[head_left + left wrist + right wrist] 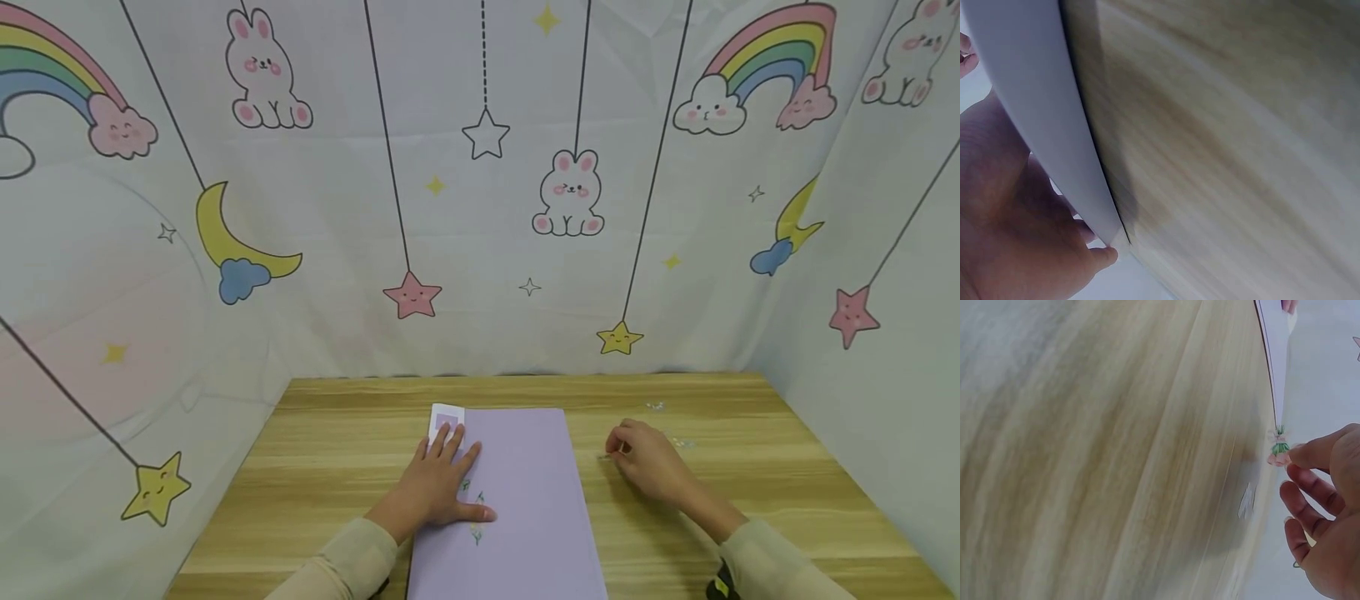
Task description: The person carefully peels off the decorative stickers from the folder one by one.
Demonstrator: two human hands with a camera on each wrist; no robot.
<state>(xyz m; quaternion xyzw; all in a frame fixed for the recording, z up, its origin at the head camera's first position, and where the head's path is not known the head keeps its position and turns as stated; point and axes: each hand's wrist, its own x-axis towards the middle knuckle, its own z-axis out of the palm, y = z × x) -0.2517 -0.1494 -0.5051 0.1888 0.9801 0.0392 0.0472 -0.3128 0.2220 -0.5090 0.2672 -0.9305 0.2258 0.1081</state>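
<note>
A lilac pad or book (525,492) lies on the wooden table, with small green-stemmed flower stickers (477,535) on its left part. My left hand (438,487) rests on it with fingers spread, the fingertips reaching a white card with a lilac square (447,411) at the top left corner. In the left wrist view, the left hand (1029,231) lies along the pad's edge. To the right of the pad, my right hand (648,458) pinches a small flower sticker (1279,450), pink with green stems, between thumb and index finger.
Small clear sticker pieces (656,406) lie on the table (337,467) beyond and beside the right hand; one clear piece (1247,501) shows under it in the right wrist view. A white cloth (480,217) with printed rabbits, stars and rainbows hangs around the table.
</note>
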